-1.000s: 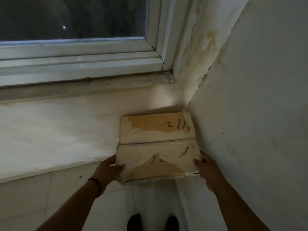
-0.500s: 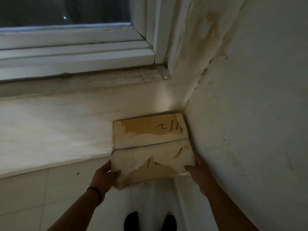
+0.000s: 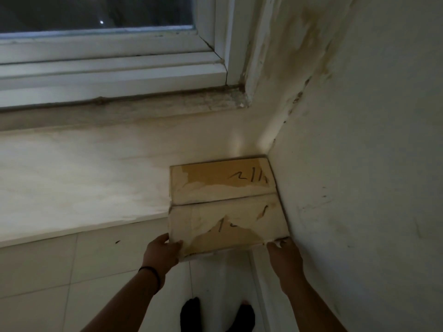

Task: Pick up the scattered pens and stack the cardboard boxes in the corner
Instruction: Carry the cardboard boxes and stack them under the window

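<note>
Flat rectangular cardboard box (image 3: 227, 204), torn paper skin and black scrawl on top, pushed into the corner against the stained plaster wall (image 3: 359, 164), over the ledge (image 3: 72, 188). Left hand (image 3: 161, 254) gripping its near left corner, thumb on top. Right hand (image 3: 285, 256) at the near right corner, fingers curled under the edge.
</note>
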Available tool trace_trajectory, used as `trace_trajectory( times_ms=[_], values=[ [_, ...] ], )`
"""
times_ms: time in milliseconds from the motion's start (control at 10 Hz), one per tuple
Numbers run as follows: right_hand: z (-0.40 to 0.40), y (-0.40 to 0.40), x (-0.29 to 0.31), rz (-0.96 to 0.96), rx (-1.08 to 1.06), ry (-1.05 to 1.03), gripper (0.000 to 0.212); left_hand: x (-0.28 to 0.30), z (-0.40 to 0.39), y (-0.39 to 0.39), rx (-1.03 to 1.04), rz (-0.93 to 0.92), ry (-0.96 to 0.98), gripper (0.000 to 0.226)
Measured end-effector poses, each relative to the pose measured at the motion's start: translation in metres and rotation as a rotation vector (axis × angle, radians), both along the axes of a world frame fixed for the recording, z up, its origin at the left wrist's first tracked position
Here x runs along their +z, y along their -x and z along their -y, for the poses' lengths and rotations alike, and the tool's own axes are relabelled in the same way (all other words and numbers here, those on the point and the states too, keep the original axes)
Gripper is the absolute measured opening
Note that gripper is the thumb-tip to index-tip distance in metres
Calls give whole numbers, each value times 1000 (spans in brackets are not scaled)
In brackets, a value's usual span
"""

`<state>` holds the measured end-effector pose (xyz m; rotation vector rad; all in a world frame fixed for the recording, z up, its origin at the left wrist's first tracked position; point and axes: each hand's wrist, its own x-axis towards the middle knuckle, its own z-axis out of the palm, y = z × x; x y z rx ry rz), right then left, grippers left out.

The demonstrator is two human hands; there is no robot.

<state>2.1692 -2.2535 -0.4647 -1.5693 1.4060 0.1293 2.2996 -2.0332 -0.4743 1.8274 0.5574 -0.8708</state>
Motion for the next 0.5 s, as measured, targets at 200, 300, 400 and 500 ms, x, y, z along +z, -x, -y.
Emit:
trace_trajectory(
  times_ms=[200,300,400,500],
  values=[
    [20,-8,-5,1,48,-79,50,-2,12,1,69,-62,74,42],
    [24,-7,-2,11,71,-138,45,3,8,0,57,-109,120,37],
    [25,-2,0,30,71,-214,51,13,-1,-2,-21,-133,177,37],
    [25,4,5,22,60,-190,57,24,-4,-4,-103,-54,148,52]
  ],
)
